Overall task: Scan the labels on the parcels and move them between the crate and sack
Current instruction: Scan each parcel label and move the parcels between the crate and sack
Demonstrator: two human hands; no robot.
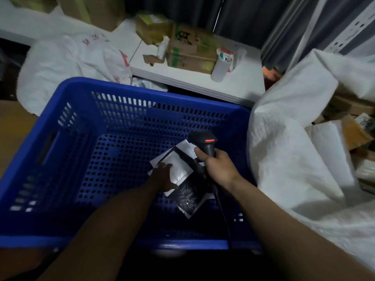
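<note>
Right hand (215, 165) grips scanner (205, 143); left hand (163, 177) seems to hold dim parcels (181, 166) in crate (129, 84).

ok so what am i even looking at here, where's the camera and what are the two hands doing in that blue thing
There is no machine here: a person is working with bare hands. The single picture comes from a camera worn on the head, looking forward and down, so both arms reach in from the bottom edge. The blue thing is a perforated plastic crate. On its floor lie flat parcels: a silvery parcel on top and a dark parcel under it. The left hand touches the silvery parcel; it is too dark to tell whether it grips it. The right hand grips a black barcode scanner, its red light on, above the parcels. To the right is a white sack. Behind the crate, a white surface carries cardboard boxes.
</note>
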